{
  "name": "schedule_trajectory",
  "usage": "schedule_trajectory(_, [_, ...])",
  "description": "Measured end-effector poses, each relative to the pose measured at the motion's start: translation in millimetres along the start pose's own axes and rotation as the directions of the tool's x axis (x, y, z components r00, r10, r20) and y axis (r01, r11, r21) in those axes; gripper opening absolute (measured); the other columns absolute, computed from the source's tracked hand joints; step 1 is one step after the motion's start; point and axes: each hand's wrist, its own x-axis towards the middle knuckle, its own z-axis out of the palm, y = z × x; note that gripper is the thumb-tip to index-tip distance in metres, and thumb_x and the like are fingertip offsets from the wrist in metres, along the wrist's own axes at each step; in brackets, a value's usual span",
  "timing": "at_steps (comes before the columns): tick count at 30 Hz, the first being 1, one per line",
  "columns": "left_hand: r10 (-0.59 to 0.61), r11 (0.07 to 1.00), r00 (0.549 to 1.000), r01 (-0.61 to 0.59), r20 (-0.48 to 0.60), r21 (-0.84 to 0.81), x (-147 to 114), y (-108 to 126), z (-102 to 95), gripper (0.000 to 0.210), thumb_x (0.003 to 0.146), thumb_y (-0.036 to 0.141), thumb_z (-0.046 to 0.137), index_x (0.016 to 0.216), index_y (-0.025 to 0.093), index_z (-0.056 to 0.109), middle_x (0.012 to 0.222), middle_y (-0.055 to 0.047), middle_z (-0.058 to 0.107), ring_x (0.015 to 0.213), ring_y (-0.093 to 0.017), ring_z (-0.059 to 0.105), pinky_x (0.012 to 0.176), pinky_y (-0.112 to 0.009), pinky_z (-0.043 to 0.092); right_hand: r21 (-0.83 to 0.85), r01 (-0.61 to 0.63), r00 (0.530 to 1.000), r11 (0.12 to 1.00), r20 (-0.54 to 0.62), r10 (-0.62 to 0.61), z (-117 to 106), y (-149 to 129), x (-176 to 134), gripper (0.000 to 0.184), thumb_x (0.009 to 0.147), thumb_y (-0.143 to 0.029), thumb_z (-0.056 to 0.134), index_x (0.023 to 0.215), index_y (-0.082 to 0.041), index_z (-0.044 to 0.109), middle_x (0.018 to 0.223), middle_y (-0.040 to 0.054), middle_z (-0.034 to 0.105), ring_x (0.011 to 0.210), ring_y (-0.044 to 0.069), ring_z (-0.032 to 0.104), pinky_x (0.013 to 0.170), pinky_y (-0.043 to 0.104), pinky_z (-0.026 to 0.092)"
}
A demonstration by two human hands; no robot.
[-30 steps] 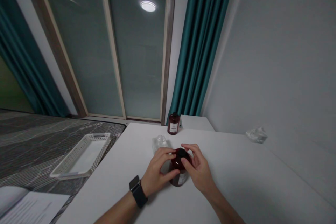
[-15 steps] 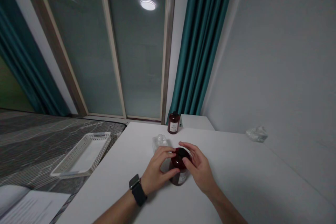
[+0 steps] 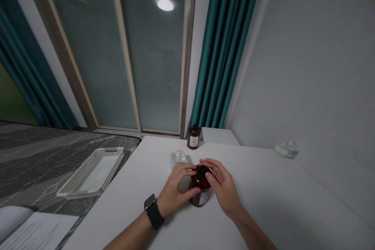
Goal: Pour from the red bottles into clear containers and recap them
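Note:
A dark reddish-brown bottle [image 3: 199, 181] with a black cap [image 3: 202, 169] and a pale label stands upright on the white table [image 3: 263, 203]. Its left side is in the grip of my left hand [image 3: 176, 188], thumb low near the label and fingers up by the shoulder. Around the right and far side of the cap curl the thumb and fingers of my right hand [image 3: 222, 186]; some fingertips are hidden behind it. Just beyond my left fingers lies a clear plastic piece [image 3: 179, 157], partly covered by the hand.
A second brown bottle [image 3: 193, 137] stands at the table's far edge, beside a white box-like surface [image 3: 219, 136]. Crumpled clear plastic [image 3: 287, 150] lies by the right wall. Left of the table are a white perforated basket [image 3: 66, 192] and an open booklet [image 3: 43, 228].
My right thumb and fingers have shifted slightly and drawn closer together at the cap. My left hand and the bottle have stayed in place.

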Motion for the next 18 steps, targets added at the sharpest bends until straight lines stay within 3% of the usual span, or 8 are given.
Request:
schedule_trajectory(5, [-0.012, 1.000, 1.000, 0.012, -0.006, -0.007, 0.2, 1.1, -0.8, 0.032, 0.086, 0.028, 0.073, 0.115, 0.024, 0.060, 0.117, -0.010, 0.064, 0.110, -0.026, 0.058, 0.093, -0.044, 0.049, -0.061, 0.047, 0.998, 0.997, -0.032, -0.049, -1.2, -0.6, -0.1, 0.030, 0.088, -0.040, 0.066, 0.114, -0.025, 0.065, 0.116, 0.0086, 0.067, 0.111, 0.023, 0.064, 0.096, 0.036, 0.053])
schedule_trajectory(9, [-0.006, 1.000, 1.000, 0.006, -0.006, -0.010, 0.3, 0.7, -1.3, 0.032, 0.087, 0.027, 0.073, 0.116, 0.024, 0.060, 0.117, -0.010, 0.064, 0.111, -0.026, 0.058, 0.094, -0.044, 0.049, -0.019, 0.012, 1.000, 1.000, 0.011, -0.012, -1.2, -3.4, -0.2, 0.034, 0.091, -0.043, 0.063, 0.121, -0.026, 0.061, 0.124, 0.0104, 0.068, 0.118, 0.024, 0.063, 0.105, 0.043, 0.048])
schedule_trajectory(18, [-0.007, 1.000, 1.000, 0.006, -0.010, -0.019, 1.3, -0.2, 0.0, 0.030, 0.087, 0.031, 0.073, 0.113, 0.023, 0.060, 0.116, -0.010, 0.065, 0.110, -0.026, 0.058, 0.093, -0.043, 0.049, -0.037, 0.009, 0.999, 0.999, 0.032, -0.008, -1.2, -1.6, 0.6, 0.034, 0.091, -0.044, 0.063, 0.120, -0.026, 0.062, 0.125, 0.0107, 0.068, 0.117, 0.024, 0.064, 0.103, 0.042, 0.050])
